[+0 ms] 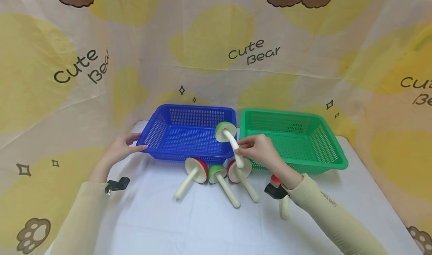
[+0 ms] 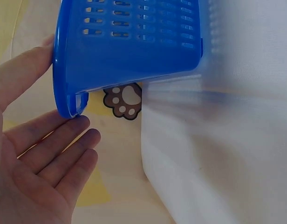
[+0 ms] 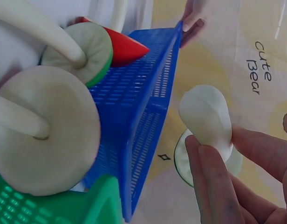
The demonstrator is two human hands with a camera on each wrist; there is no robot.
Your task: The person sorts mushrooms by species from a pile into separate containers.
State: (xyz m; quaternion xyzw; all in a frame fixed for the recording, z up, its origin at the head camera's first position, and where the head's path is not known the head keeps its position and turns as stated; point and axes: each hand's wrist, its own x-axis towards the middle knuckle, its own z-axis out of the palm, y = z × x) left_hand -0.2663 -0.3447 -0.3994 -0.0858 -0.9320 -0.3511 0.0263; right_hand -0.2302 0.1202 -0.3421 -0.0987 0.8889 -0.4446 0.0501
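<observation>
My right hand (image 1: 258,150) pinches the white stem of a green-capped toy mushroom (image 1: 225,131), its cap raised over the right front of the blue basket (image 1: 189,155). In the right wrist view the stem end (image 3: 206,116) sits between thumb and fingers. My left hand (image 1: 123,148) holds the blue basket's left front corner, thumb on one side of the rim and fingertips at its edge. In front of that basket lie a red-capped mushroom (image 1: 196,170), a green-capped mushroom (image 1: 217,173) and another red-capped one (image 1: 248,183), partly behind the held stem.
A green basket (image 1: 332,165) stands right beside the blue one. Another mushroom (image 1: 285,208) lies on the white tabletop (image 1: 152,221), partly hidden beneath my right wrist and its black camera (image 1: 276,191). A patterned cloth (image 1: 209,41) hangs behind the baskets.
</observation>
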